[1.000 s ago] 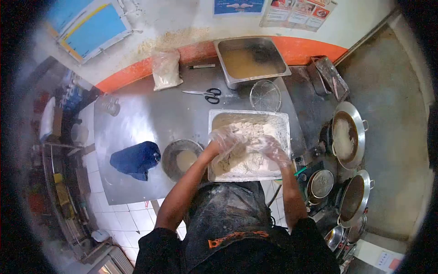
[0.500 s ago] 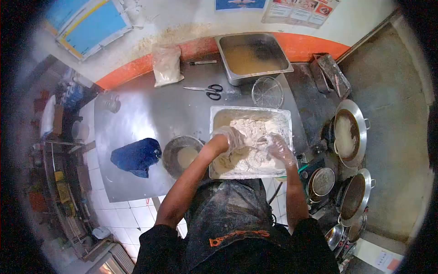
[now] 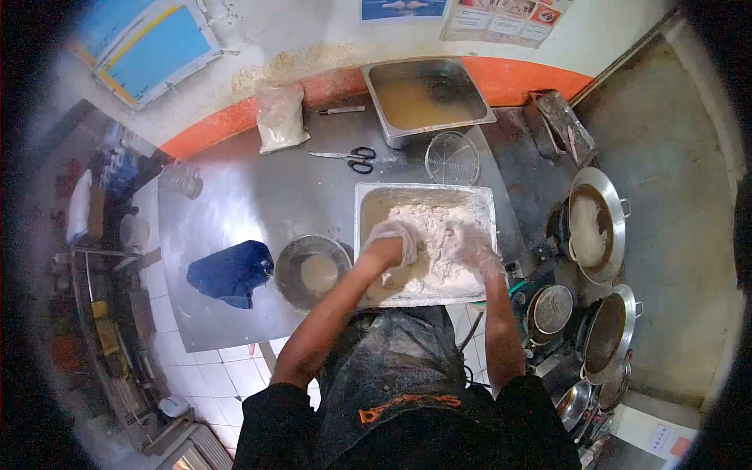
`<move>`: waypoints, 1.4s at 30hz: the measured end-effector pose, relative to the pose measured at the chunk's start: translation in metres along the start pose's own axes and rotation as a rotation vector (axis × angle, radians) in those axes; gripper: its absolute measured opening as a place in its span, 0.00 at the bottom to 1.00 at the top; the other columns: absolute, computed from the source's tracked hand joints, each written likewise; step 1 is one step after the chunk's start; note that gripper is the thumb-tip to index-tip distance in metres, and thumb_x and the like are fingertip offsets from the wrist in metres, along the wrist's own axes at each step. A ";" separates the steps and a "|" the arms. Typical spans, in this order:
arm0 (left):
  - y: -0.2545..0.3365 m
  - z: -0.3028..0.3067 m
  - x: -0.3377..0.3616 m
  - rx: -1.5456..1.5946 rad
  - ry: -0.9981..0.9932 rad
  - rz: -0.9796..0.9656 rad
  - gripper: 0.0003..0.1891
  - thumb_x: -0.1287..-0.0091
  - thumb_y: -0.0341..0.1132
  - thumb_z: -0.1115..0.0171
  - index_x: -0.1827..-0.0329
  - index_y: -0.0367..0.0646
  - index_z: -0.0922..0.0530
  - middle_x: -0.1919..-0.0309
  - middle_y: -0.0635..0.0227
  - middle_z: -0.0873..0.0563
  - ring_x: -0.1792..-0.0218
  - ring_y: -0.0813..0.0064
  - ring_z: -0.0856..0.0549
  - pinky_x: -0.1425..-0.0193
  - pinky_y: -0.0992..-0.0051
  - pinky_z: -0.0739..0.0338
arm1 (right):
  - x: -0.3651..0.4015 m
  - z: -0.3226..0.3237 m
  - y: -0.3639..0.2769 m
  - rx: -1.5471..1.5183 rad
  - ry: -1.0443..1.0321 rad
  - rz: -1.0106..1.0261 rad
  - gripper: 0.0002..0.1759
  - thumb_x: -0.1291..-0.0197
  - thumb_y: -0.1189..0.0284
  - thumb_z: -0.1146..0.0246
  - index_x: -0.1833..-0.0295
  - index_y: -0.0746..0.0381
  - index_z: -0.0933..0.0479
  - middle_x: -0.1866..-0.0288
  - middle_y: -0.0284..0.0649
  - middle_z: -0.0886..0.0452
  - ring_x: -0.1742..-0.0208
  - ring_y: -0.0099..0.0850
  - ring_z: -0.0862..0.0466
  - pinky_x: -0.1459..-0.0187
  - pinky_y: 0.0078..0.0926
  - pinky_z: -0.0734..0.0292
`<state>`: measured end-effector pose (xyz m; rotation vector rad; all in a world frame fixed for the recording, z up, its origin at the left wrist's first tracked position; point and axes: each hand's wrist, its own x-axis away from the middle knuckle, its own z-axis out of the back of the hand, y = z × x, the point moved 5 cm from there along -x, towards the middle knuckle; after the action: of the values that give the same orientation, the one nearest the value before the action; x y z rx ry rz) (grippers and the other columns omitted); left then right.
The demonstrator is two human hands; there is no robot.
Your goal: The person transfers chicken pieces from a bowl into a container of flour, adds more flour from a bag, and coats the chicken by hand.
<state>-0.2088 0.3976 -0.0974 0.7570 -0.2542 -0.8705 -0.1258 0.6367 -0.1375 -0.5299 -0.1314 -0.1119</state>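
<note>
A rectangular pan [image 3: 359, 262] in front of me holds a pale, lumpy mass of flour [image 3: 431, 270]. Inside its left half is my left hand [image 3: 395, 237], in a clear plastic glove, its fingers turned down and mostly hidden. My right hand [image 3: 472, 247], gloved the same way, is at the flour on the pan's right side; motion smears its fingers. Whether any piece lies in either hand does not show. Left of the pan stands a round metal bowl [image 3: 289, 272] with pale liquid. A round wire strainer [image 3: 453, 159] lies behind the pan.
Scissors [image 3: 361, 160], a bag of white powder [image 3: 280, 119] and a deep steel pan of cloudy liquid [image 3: 487, 116] sit at the table's back. A blue cloth [image 3: 231, 274] lies left. Large woks [image 3: 618, 254] line the right side.
My right hand has shifted slightly left, and its fingers are now smeared. My left hand has turned a little in the flour. The whole view has moved slightly.
</note>
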 end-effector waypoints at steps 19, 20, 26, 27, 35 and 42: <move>0.057 0.085 0.001 0.426 -0.272 0.614 0.49 0.53 0.58 0.18 0.32 0.35 0.25 0.49 0.43 0.13 0.46 0.49 0.13 0.40 0.57 0.20 | 0.023 -0.051 0.060 0.005 0.306 0.550 0.18 0.37 0.77 0.35 0.42 0.59 0.23 0.57 0.42 0.19 0.56 0.32 0.18 0.43 0.39 0.19; 0.059 0.079 0.006 0.426 -0.278 0.616 0.49 0.53 0.58 0.18 0.32 0.35 0.25 0.49 0.43 0.13 0.46 0.49 0.13 0.40 0.57 0.20 | 0.024 -0.052 0.066 -0.247 0.311 0.413 0.14 0.37 0.75 0.36 0.45 0.58 0.22 0.59 0.41 0.19 0.55 0.32 0.18 0.40 0.41 0.21; 0.022 0.004 0.035 1.103 0.247 0.372 0.34 0.39 0.46 0.26 0.32 0.40 0.24 0.53 0.53 0.15 0.50 0.56 0.14 0.44 0.56 0.19 | 0.028 -0.071 0.096 -1.571 0.200 -0.237 0.14 0.34 0.73 0.38 0.43 0.58 0.26 0.60 0.38 0.20 0.53 0.30 0.18 0.44 0.34 0.21; 0.020 0.000 0.034 0.746 0.185 0.254 0.32 0.38 0.44 0.27 0.32 0.40 0.24 0.52 0.53 0.15 0.50 0.56 0.14 0.43 0.56 0.20 | 0.033 -0.067 0.098 -1.908 0.104 -0.305 0.29 0.33 0.76 0.35 0.27 0.60 0.32 0.52 0.38 0.19 0.55 0.28 0.16 0.60 0.21 0.14; 0.056 0.029 0.049 0.103 0.096 0.220 0.19 0.30 0.41 0.38 0.41 0.41 0.18 0.46 0.50 0.15 0.42 0.51 0.17 0.36 0.57 0.25 | 0.045 0.010 -0.006 -0.757 0.001 -0.146 0.37 0.35 0.71 0.31 0.23 0.63 0.35 0.44 0.38 0.15 0.49 0.30 0.13 0.40 0.36 0.17; 0.011 -0.022 0.054 -0.005 0.070 0.236 0.19 0.30 0.40 0.38 0.40 0.40 0.18 0.46 0.52 0.14 0.44 0.51 0.16 0.36 0.58 0.24 | 0.009 -0.091 0.032 0.917 -0.632 0.153 0.25 0.31 0.69 0.40 0.31 0.65 0.26 0.37 0.55 0.18 0.32 0.48 0.20 0.21 0.52 0.38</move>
<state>-0.1575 0.3718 -0.1107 0.7350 -0.2733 -0.6206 -0.1036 0.6169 -0.2293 0.3617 -0.7168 0.2669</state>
